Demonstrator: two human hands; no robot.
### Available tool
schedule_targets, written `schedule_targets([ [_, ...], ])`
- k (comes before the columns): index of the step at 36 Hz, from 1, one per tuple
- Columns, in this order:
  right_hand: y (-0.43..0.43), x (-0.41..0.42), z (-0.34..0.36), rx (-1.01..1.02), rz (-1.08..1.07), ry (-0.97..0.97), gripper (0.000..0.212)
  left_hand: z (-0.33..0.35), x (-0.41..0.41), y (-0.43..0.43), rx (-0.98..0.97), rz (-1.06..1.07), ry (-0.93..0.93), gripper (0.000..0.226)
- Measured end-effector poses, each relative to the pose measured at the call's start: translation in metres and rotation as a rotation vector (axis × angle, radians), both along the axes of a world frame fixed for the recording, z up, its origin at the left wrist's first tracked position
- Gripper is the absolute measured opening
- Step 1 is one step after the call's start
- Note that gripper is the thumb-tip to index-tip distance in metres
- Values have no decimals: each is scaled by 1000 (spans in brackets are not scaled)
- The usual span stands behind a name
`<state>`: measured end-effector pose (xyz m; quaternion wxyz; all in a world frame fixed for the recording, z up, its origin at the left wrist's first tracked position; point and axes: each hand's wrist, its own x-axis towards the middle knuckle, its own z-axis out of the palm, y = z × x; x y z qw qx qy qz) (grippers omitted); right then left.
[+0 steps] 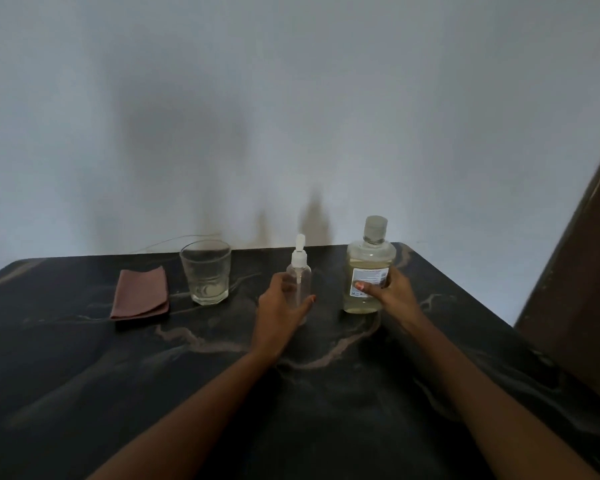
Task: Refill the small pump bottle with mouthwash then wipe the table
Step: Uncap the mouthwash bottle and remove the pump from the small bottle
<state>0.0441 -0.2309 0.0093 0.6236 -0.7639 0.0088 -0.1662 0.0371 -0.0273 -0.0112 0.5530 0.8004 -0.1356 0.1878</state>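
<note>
A small clear pump bottle (300, 271) with a white pump top stands upright on the dark marbled table (222, 393). My left hand (279, 313) grips its lower body from the left. To its right stands a larger mouthwash bottle (368, 261), capped, holding pale yellowish liquid. My right hand (390, 294) holds it from the right, thumb across the label. A folded reddish-brown cloth (141, 294) lies at the far left.
A clear drinking glass (207, 271) stands between the cloth and the pump bottle, with a little liquid at its bottom. A pale wall rises behind the table's far edge. A dark brown wooden panel (575, 289) leans along the right side.
</note>
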Motion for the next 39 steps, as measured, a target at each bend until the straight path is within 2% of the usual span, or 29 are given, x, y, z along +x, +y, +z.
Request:
schedule_targets([
  [9,-3,-77,0,-21,5,34,48,-2,-74,3,-10,-97,20,40],
  [15,-6,-120,-1,49,19,-2,36,-1,-111,5,-8,-116,7,41],
  [19,-9,-142,-2,74,34,10,35,-2,-128,7,-15,-128,7,42],
  [39,-8,-177,-7,44,88,54,36,-7,-152,6,16,-142,59,48],
])
